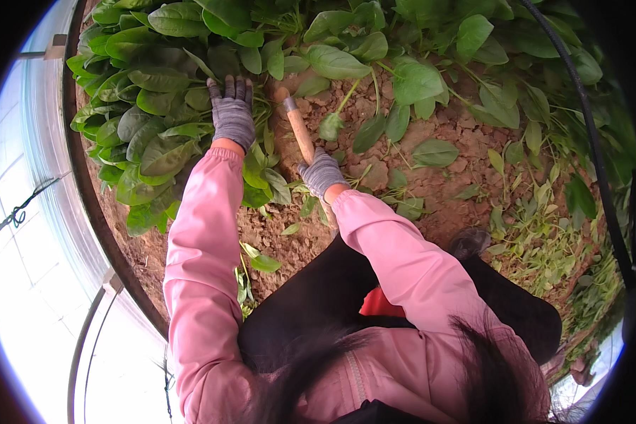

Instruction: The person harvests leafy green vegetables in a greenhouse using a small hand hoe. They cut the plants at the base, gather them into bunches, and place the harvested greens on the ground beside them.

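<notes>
My left hand (pixel 233 114), in a grey knit glove, rests on a thick pile of leafy greens (pixel 156 114) that look like spinach, its fingers spread over the stems. In my right hand (pixel 322 172), gloved alike, is the wooden handle (pixel 300 130) of a hand tool. A metal collar shows at the handle's far end, beside a rounded, rust-coloured part on the soil; the tool's exact kind is unclear. Its near end runs under my right wrist. Leaves still on long stems (pixel 373 87) stand just beyond and right of the tool.
Cracked brown soil (pixel 371 164) lies before me, with loose leaves (pixel 435 152) on it. Clear plastic sheeting (pixel 42 175) curves along the left. A black cable or hose (pixel 583 100) arcs down the right. Wilted trimmings (pixel 540 238) cover ground near my shoe (pixel 469 242).
</notes>
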Available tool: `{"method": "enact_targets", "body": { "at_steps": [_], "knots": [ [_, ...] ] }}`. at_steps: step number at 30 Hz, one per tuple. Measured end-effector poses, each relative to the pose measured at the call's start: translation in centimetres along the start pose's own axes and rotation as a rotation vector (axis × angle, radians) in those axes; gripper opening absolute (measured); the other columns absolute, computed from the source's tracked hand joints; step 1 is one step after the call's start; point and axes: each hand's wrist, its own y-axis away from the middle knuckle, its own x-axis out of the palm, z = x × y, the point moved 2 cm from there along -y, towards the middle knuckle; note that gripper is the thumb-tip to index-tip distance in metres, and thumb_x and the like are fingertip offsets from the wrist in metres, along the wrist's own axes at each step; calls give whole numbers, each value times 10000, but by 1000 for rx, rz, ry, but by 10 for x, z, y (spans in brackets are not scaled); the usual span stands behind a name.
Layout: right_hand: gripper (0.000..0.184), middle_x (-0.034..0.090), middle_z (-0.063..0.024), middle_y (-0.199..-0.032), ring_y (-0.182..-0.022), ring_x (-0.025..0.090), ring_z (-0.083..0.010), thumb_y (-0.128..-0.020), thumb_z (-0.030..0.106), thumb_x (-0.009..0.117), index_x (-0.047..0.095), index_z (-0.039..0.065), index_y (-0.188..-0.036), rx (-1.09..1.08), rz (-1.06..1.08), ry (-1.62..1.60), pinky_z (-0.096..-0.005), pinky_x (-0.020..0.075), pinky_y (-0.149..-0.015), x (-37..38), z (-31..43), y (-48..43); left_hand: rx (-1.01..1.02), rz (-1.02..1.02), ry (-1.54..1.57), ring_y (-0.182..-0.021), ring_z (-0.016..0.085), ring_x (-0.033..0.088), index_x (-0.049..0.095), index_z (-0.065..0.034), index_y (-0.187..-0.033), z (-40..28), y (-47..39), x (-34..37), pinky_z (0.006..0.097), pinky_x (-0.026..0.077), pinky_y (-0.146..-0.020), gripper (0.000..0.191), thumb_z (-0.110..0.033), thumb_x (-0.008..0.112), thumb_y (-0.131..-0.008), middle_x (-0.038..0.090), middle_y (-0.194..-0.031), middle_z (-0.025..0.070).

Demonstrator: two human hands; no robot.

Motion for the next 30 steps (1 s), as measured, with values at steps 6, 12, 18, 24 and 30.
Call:
{"method": "enact_targets", "body": {
  "at_steps": [6,12,18,24,30],
  "knots": [
    [433,653,-210,-850,-753,642,-375,-823,304,694,546,14,-1108,-43,-41,73,-453,533,-692,12,-40,34,-32,147,-32,-1448,314,213,273,-103,-1502,-5,-15,-7,728,60,-1090,779,-299,580,-813,271,-1553,97],
    [379,626,-240,-780,-716,632,-399,-803,278,689,559,-4,-1020,-91,-98,-64,-461,521,-656,12,-71,59,-23,171,-52,-1454,358,170,197,-131,-1527,-7,-3,-20,725,32,-1094,935,-410,667,-768,211,-1571,129],
    [349,608,-178,-710,-613,602,-323,-837,276,700,576,-7,-999,-149,-110,-216,-418,490,-583,-7,-84,66,-19,97,-20,-1440,396,180,127,-147,-1541,-16,11,4,751,37,-1075,834,-330,579,-864,224,-1564,140],
    [288,598,-94,-686,-540,563,-183,-880,243,692,575,9,-1001,-152,-64,-279,-353,472,-512,-12,-97,68,-186,-57,-73,-1404,364,294,179,-106,-1527,-16,-13,33,740,94,-1074,897,-309,659,-796,332,-1506,157],
    [319,619,-162,-733,-631,608,-274,-859,257,696,585,-1,-1011,-106,-8,-452,-396,492,-601,-22,-95,68,-138,-156,29,-1205,317,483,372,-69,-1428,-10,-11,37,708,148,-1092,621,-162,545,-840,513,-1264,144]
  ]
}}
